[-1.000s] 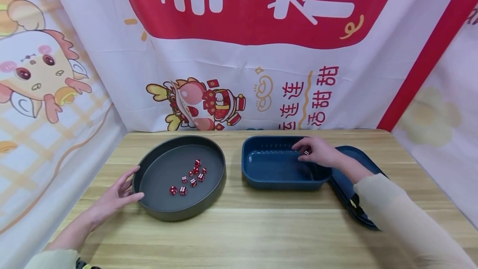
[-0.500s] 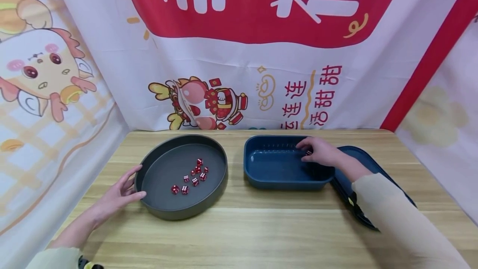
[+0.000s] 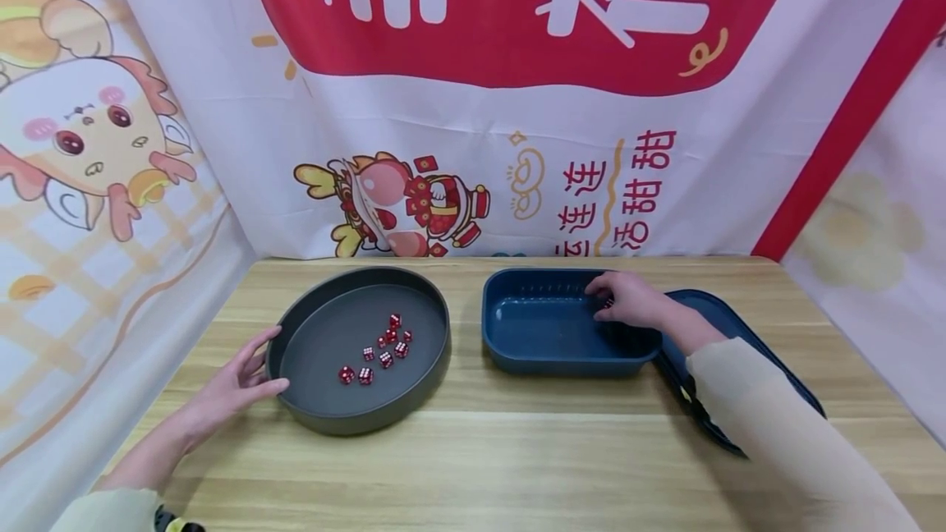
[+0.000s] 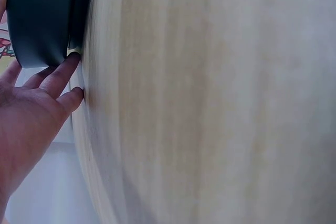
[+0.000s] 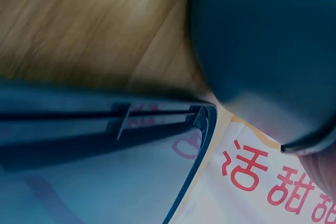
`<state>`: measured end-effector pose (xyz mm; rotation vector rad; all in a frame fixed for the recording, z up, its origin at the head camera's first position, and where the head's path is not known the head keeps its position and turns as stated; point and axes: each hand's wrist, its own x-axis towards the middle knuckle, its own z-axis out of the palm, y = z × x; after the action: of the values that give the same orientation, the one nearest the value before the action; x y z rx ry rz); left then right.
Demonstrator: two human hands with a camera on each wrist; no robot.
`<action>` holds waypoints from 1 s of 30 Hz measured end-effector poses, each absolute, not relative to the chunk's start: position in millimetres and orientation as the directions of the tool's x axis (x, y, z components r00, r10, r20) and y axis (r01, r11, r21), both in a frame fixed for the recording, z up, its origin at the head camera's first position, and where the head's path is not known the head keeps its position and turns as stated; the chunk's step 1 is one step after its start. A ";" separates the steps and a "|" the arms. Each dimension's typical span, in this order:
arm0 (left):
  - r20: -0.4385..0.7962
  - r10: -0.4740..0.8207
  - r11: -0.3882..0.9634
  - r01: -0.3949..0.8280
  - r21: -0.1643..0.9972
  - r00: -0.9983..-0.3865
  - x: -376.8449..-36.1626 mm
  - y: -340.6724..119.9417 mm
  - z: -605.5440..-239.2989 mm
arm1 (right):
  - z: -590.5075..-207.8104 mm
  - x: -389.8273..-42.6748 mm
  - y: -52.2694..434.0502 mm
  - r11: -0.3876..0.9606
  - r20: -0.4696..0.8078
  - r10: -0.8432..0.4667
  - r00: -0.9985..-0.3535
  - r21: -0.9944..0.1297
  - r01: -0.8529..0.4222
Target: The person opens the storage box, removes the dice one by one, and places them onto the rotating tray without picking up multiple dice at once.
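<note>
Several red dice [image 3: 386, 360] with white pips lie scattered in a round dark grey pan [image 3: 318, 388] at left. My left hand [image 3: 229, 392] rests against the pan's left side with spread fingers, thumb and forefinger touching the rim. In the left wrist view, that hand [image 4: 31, 108] has its fingers against the pan's outer wall [image 4: 39, 19]. My right hand [image 3: 631, 300] is inside the right end of a dark blue rectangular box [image 3: 510, 360], pinching a red die [image 3: 609, 302] mostly hidden by the fingers. The right wrist view catches only a sliver of this hand [image 5: 321, 171].
A dark blue lid [image 3: 713, 320] lies right of the box, partly under the right sleeve [image 3: 769, 409]. The wooden table [image 3: 473, 466] ends at a printed cloth [image 3: 488, 171] hanging behind. Another cloth [image 3: 140, 212] hangs along the left side.
The head view has shifted slightly. My right hand stays low in the box, its die now more hidden, and the right forearm has shifted a little. The left hand and the dice keep their places.
</note>
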<state>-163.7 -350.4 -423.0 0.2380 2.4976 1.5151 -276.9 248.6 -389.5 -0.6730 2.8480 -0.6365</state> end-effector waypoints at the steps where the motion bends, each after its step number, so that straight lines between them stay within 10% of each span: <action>1: -0.094 0.243 0.460 0.029 0.887 -0.965 -163.6 -350.3 -423.2 | -390.1 -277.9 247.7 0.810 -0.050 -0.453 -0.890 -0.439 -0.388; 30: -0.065 0.240 0.449 0.052 0.892 -0.969 -161.4 -347.6 -421.8 | -390.8 -277.3 246.1 0.787 -0.114 -0.506 -0.855 -0.467 -0.403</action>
<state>-161.4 -347.6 -421.8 0.2563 2.5151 1.5378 -277.3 246.1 -390.8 -0.7089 2.7454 -0.6404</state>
